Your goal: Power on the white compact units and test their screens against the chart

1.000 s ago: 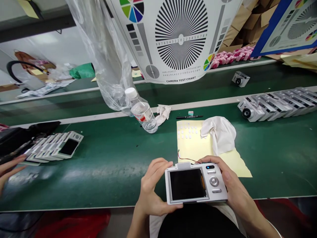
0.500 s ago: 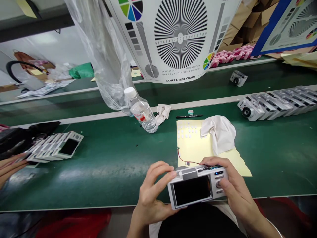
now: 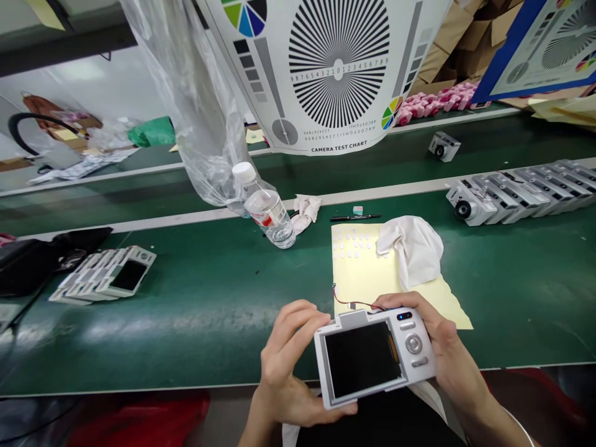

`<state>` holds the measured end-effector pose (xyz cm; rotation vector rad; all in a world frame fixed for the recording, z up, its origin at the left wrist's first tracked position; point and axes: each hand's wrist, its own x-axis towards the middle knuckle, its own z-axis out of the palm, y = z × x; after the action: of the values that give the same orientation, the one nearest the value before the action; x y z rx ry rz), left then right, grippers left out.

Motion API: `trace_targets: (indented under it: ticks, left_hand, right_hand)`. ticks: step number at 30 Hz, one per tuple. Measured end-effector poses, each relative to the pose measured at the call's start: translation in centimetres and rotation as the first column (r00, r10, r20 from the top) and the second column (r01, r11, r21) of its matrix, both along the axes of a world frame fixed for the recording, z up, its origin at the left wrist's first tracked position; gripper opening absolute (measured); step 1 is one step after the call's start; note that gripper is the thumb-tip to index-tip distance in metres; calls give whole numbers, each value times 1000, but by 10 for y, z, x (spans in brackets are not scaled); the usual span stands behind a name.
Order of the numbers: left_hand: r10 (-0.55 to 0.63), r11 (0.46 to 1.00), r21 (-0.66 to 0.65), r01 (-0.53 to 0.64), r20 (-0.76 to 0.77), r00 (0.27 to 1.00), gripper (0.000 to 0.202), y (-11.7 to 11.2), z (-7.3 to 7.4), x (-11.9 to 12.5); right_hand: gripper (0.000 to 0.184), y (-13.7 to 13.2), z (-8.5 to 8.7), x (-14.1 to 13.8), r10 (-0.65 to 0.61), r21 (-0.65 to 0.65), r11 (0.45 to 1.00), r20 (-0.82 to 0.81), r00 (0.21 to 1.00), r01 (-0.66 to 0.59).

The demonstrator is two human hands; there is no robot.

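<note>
Both my hands hold a silver-white compact camera (image 3: 372,357) up over the bench's front edge, its dark rear screen facing me. My left hand (image 3: 291,354) grips its left end, and my right hand (image 3: 442,341) wraps its right end beside the dial and buttons. A thin red wire (image 3: 352,303) runs from behind the camera's top across a pale yellow sheet (image 3: 363,267). Several small white dots sit on that sheet, partly covered by a crumpled white cloth (image 3: 412,248).
A row of similar cameras (image 3: 516,192) lies at right, and a stack (image 3: 105,276) lies at left by a black bag (image 3: 28,267). Farther back stand a water bottle (image 3: 265,217), a pen (image 3: 356,218), and a hanging test chart (image 3: 339,68).
The camera has tilted back up, its screen facing me again, and shifted slightly right. The other person's hand at the left edge has left view.
</note>
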<state>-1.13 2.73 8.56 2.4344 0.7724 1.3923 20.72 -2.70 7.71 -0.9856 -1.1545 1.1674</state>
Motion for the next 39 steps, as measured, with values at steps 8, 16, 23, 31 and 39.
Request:
trace_targets:
  ticks: [8,16,23,31,39]
  left_hand:
    - [17,999,-37,-19,-49,999,68,1,4,2]
    - [2,994,105,4,-54,999,49,1,-1,-1]
    - [130,937,339,-88,-105,986,18,-13,-4,2]
    - [176,929,338,-149,-49,983,26,-15,-7,-1]
    - [135,970,202,-131,-8,991,54,-13,3,4]
  right_hand:
    - [57,2,-1,0,-27,-50,998,-10,1000,27]
    - [37,0,7,-3,-154,301,952,290,945,63]
    - [60,4,5,-14,-393,335,900,349,851,279]
    - [29,3,12,-13,-354,331,915,393,848,229]
    - [28,-5,14,-3,-124,103,990,251,960,101]
